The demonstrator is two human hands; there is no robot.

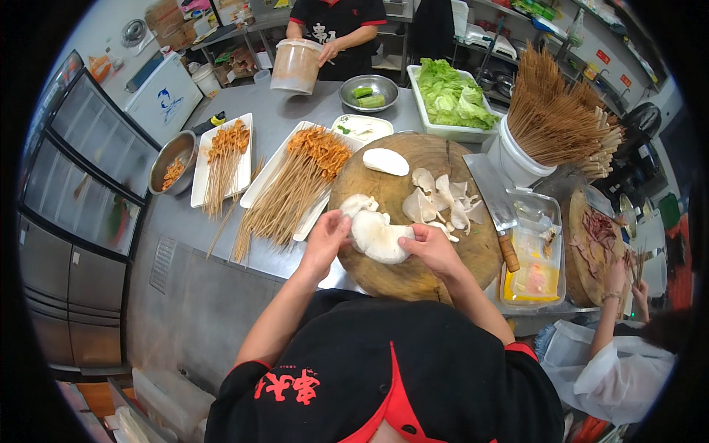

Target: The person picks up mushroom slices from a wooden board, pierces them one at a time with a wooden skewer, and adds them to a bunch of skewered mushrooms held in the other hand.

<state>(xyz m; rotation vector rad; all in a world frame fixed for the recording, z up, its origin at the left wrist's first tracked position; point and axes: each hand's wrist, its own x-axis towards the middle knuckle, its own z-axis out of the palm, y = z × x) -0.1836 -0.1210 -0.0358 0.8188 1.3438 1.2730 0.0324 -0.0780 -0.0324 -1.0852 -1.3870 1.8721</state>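
A large white oyster mushroom [381,237] is held over a round wooden chopping block [382,282]. My right hand [431,249] pinches its right edge between thumb and fingers. On the opposite side my left hand [327,241] grips the cluster, near a smaller white cap [359,205]; the mushroom hides some of its fingertips. Torn grey-white oyster mushroom pieces [440,196] lie on the block's right half. A smooth white oval piece [386,161] rests toward the far edge. At the right, a cleaver [490,188] lies with its blade over the block's rim.
Skewered orange food [313,149] fills white trays to the left, beside a steel bowl [176,163]. Lettuce [451,99] and a bucket of skewers [518,158] stand behind. A plastic container [532,249] sits right. One person holds a tub [295,65]; another handles skewers at right.
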